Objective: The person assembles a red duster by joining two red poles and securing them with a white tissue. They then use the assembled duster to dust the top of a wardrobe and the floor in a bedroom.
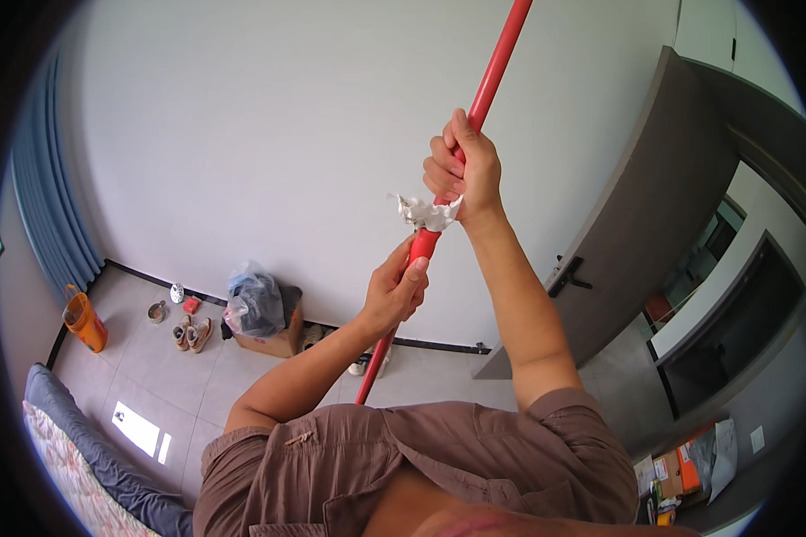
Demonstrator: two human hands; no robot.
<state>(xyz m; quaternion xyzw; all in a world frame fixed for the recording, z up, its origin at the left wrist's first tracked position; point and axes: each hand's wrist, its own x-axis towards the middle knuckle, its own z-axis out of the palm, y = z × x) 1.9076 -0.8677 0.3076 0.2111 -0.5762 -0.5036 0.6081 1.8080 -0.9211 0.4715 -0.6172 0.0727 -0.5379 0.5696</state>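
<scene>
A long red pole (499,64) runs on a slant from the top edge of the view down to the front of my brown shirt. Higher up on it, my right hand (467,164) is closed around the pole. My left hand (399,285) grips the thicker red sleeve (424,246) of the pole lower down. Crumpled white material (426,213), perhaps paper or tape, surrounds the pole between both hands. The ends of the pole are not visible.
A grey door (651,181) stands ajar at the right. Along the white wall are a cardboard box (275,341) under a plastic bag (255,302), shoes (191,333) and an orange bucket (86,325). Bedding (80,456) lies at lower left, and a blue curtain (50,181) hangs behind.
</scene>
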